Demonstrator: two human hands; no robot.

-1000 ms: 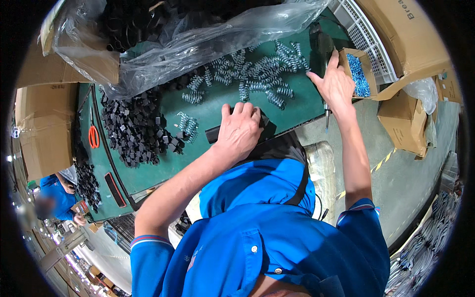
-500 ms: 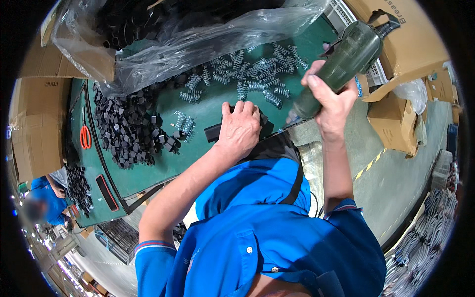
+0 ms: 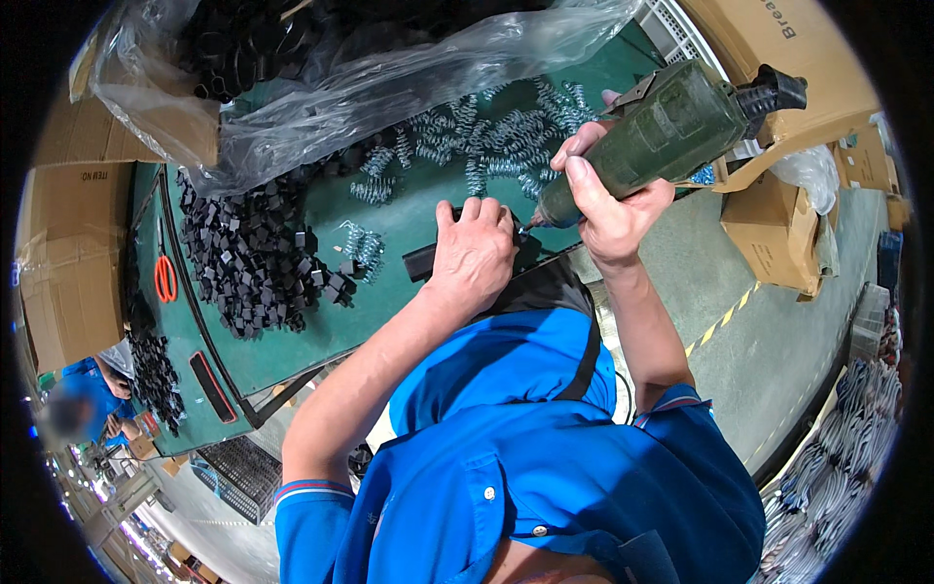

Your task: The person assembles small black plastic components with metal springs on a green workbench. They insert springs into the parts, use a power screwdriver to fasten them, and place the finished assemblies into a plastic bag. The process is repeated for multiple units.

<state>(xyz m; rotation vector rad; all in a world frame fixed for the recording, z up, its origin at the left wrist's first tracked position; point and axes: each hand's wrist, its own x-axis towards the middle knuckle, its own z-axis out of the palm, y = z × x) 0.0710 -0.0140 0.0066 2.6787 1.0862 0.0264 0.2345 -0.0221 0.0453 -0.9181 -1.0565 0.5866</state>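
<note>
Left hand [image 3: 474, 248] held, fingers curled, the black piece [image 3: 420, 263], right hand [image 3: 621, 222] wrapped its fingers round the green driver [image 3: 671, 127], nose beside that piece, work seemingly unfinished, springs [image 3: 476, 177] loose beyond it!

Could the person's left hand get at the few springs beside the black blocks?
Probably yes: nothing tall stands between the left hand and the springs, though that hand is busy on a black part.
</note>
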